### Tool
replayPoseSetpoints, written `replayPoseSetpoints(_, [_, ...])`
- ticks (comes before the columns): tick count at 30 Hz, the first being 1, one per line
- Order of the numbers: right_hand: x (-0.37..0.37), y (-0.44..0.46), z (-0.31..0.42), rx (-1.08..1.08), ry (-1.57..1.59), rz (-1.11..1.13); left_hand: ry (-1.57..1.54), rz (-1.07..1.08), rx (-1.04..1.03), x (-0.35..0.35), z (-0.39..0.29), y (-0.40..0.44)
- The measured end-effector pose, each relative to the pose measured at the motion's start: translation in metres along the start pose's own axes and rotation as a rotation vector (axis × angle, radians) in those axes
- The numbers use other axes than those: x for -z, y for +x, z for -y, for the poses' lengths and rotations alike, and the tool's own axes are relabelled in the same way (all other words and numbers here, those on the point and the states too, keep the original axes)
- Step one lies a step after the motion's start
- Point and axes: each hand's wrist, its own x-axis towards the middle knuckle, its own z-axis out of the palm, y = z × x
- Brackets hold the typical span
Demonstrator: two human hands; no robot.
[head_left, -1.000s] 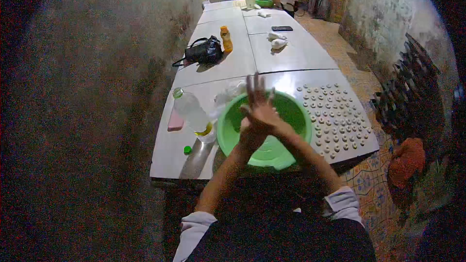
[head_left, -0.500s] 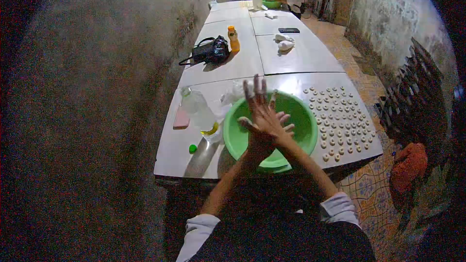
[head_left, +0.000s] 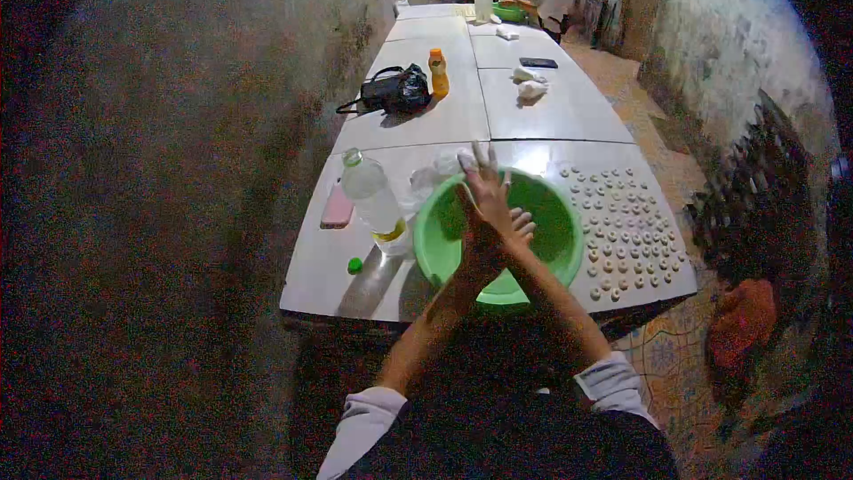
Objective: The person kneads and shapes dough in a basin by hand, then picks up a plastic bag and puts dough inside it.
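Observation:
My two hands press against each other over a large green basin (head_left: 429, 244) at the table's near edge. Uppermost is my right hand (head_left: 487, 200), its fingers stretched out and pointing away from me. My left hand (head_left: 481, 249) lies crossed beneath it, mostly covered; its straight fingertips stick out on the right side. I see nothing held in either hand. Pale residue shows on some fingertips. Small ring-shaped dough pieces (head_left: 624, 209) lie in rows right of the basin. Left of it stands an uncapped clear bottle (head_left: 371, 196) with yellow liquid at the bottom.
A green cap (head_left: 355, 265) and a pink case-like object (head_left: 337, 208) lie at left. Farther up are a black bag (head_left: 397, 91), an orange bottle (head_left: 438, 74), white bundles (head_left: 530, 87) and a dark phone-like object (head_left: 538, 63). A person (head_left: 555, 2) stands at the far end.
My right hand has turned and its fingers have drawn closer together over the left hand. The view has shifted slightly. The things on the table have stayed in place.

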Motion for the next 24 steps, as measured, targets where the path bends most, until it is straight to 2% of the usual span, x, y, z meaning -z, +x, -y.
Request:
replayPoseSetpoints(2, [-0.006,0.007,-0.016,0.023,0.395,-0.015,0.028,0.072,0.057,0.011,-0.011,0.001])
replayPoseSetpoints(3, [-0.011,0.006,-0.021,0.024,0.506,-0.016,-0.090,0.283,-0.033,0.017,-0.014,0.002])
replayPoseSetpoints(4, [0.023,0.003,0.005,-0.066,0.654,-0.096,-0.220,0.490,-0.127,0.023,-0.013,0.000])
replayPoseSetpoints(5, [0.041,0.002,0.012,-0.110,0.613,-0.135,-0.353,0.693,-0.220,0.027,-0.010,-0.003])
replayPoseSetpoints(7, [0.032,-0.011,0.002,-0.305,0.871,-0.130,0.652,-0.145,-0.682,-0.045,-0.024,-0.043])
replayPoseSetpoints(9, [0.008,-0.035,-0.003,-0.351,1.052,0.072,0.393,0.792,-0.097,0.002,-0.093,-0.019])
replayPoseSetpoints(10, [0.016,-0.040,0.004,-0.237,0.925,0.165,0.392,0.796,-0.090,0.004,-0.086,-0.016])
replayPoseSetpoints(11, [0.026,-0.044,0.011,-0.329,1.043,0.179,0.417,0.424,-0.215,0.005,-0.071,-0.013])
replayPoseSetpoints(13, [0.026,-0.046,-0.003,-0.357,1.058,0.054,0.432,-0.328,-0.453,-0.002,-0.045,-0.006])
replayPoseSetpoints(14, [0.029,-0.047,-0.010,-0.443,1.169,0.054,0.465,-0.483,-0.490,-0.009,-0.040,-0.005])
replayPoseSetpoints(15, [0.036,-0.046,-0.013,-0.533,1.280,0.053,0.464,-0.484,-0.489,-0.016,-0.039,-0.010])
replayPoseSetpoints(16, [0.044,-0.045,-0.010,-0.588,1.381,0.021,0.588,-0.445,-0.389,-0.023,-0.038,-0.016])
replayPoseSetpoints(17, [0.049,-0.044,-0.011,-0.591,1.379,0.021,0.707,-0.403,-0.287,-0.030,-0.037,-0.021])
replayPoseSetpoints(19, [0.054,-0.042,-0.014,-0.542,1.382,0.064,0.677,-0.336,-0.218,-0.041,-0.041,-0.025])
replayPoseSetpoints(20, [0.049,-0.041,-0.019,-0.424,1.165,-0.001,0.738,-0.231,-0.208,-0.035,-0.041,-0.022])
replayPoseSetpoints(21, [0.052,-0.040,-0.018,-0.427,1.165,0.000,0.798,-0.125,-0.197,-0.031,-0.041,-0.020])
replayPoseSetpoints(22, [0.059,-0.039,-0.014,-0.387,1.000,-0.026,0.926,-0.265,-0.238,-0.051,-0.042,-0.026])
replayPoseSetpoints(23, [0.062,-0.038,-0.013,-0.347,0.835,-0.051,0.925,-0.269,-0.235,-0.058,-0.042,-0.028])
replayPoseSetpoints(24, [0.059,-0.038,-0.015,-0.353,0.868,-0.062,0.971,-0.282,-0.269,-0.061,-0.043,-0.028])
